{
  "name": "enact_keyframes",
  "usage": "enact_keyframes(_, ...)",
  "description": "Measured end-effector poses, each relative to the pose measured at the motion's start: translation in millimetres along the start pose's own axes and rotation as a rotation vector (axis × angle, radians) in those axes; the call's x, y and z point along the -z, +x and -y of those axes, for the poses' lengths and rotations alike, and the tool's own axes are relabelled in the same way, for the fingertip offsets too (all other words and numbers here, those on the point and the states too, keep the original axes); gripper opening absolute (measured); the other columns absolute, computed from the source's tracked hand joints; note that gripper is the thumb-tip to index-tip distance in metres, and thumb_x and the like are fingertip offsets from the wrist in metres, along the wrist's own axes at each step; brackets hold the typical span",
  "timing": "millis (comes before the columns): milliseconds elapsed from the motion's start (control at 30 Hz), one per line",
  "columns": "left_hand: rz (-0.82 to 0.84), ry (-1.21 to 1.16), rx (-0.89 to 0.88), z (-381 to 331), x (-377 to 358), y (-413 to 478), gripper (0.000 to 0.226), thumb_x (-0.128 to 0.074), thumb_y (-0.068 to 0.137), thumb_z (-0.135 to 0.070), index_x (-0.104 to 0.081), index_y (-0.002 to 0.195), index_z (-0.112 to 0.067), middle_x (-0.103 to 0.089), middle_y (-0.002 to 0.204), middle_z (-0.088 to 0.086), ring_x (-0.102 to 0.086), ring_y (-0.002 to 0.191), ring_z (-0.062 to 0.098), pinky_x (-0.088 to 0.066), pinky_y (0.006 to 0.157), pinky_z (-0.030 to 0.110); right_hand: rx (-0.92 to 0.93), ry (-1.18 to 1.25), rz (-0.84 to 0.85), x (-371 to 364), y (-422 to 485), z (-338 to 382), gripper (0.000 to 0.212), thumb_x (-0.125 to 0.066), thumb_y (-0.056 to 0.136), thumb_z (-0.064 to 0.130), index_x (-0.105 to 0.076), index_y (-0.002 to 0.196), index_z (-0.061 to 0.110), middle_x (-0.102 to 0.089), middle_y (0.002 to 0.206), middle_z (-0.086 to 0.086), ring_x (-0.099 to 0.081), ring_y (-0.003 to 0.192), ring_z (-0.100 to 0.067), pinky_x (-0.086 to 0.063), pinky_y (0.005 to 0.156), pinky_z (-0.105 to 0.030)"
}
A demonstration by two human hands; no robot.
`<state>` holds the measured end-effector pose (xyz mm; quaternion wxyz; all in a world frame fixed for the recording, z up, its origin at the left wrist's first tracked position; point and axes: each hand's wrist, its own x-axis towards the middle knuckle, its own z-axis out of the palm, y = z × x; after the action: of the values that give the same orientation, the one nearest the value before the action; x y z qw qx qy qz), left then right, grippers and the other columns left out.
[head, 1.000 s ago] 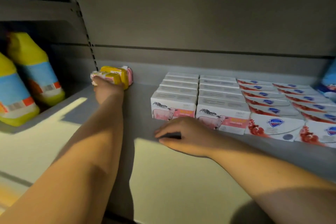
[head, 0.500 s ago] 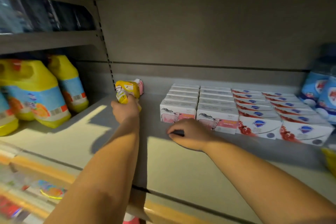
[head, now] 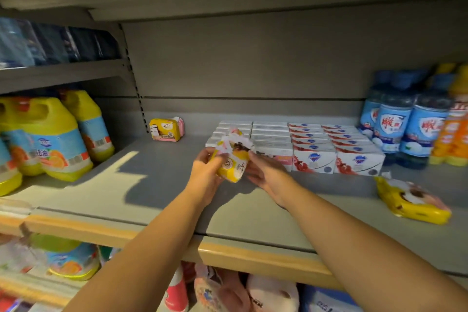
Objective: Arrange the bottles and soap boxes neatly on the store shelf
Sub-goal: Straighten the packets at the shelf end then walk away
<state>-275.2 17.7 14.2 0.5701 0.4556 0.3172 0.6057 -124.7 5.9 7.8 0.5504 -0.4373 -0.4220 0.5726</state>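
Both hands are on one yellow soap pack [head: 231,163]: L hand [head: 205,176] curls round its left side, R hand [head: 263,172] holds the right side w/ fingers bent onto the wrapper. Pack is held up off the shelf [head: 152,185], tilted, crinkled white-pink end pointing up & back. It's just in front of the white/pink soap boxes [head: 273,134] and hides part of the front-left one.

Those boxes sit in two tidy rows running front to back. Touching them on the right are two more rows, white boxes w/ red-blue logo [head: 314,158]. Right of that, blue-label bottles [head: 395,126] stand upright toward the back, then orange bottles [head: 453,139] at the frame edge, blurred.

Second yellow pack [head: 166,129] stands at the back wall, left of the boxes, well apart from them. Third yellow pack [head: 412,204] lies flat & skewed on the right, nearer the front than the bottles. Far left: big yellow jugs [head: 58,139] w/ blue-orange labels, upright. Goods on the lower shelf are too blurred to tell.
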Motion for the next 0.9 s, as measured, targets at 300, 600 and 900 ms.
enact_keyframes(300, 0.222, 0.407, -0.039, 23, -49, -30, 0.018, -0.067, 0.085, -0.006, -0.058, 0.101, -0.007, -0.069, 0.096, 0.006, -0.067, 0.083, 0.01, -0.053, 0.071, 0.018, 0.066, 0.227, -0.145, 36, -34, 9, 0.03, -0.061, 0.088, 0.027, -0.061, 0.115, 0.017, -0.071, 0.104, -0.007, -0.069, 0.091, -0.025, -0.057, 0.074, -0.041)
enact_keyframes(600, 0.267, 1.084, -0.244, 44, -62, -39, 0.051, -0.057, 0.089, -0.029, -0.036, 0.132, -0.01, -0.06, 0.095, 0.009, -0.059, 0.094, 0.03, -0.047, 0.075, 0.037, 0.091, -0.773, -0.68, 107, -60, 19, 0.033, -0.043, 0.095, 0.046, -0.057, 0.1, 0.017, -0.063, 0.101, -0.014, -0.056, 0.08, -0.022, -0.042, 0.071, -0.031)
enact_keyframes(900, 0.201, 1.497, -0.365, 46, -64, -47, 0.059, -0.056, 0.085, -0.028, -0.03, 0.136, -0.012, -0.058, 0.116, 0.017, -0.053, 0.107, 0.034, -0.047, 0.084, 0.042, -0.364, -1.332, -0.63, 121, -73, 65, 0.049, -0.048, 0.094, 0.041, -0.048, 0.127, 0.004, -0.052, 0.129, -0.016, -0.049, 0.119, -0.029, -0.044, 0.092, -0.032)
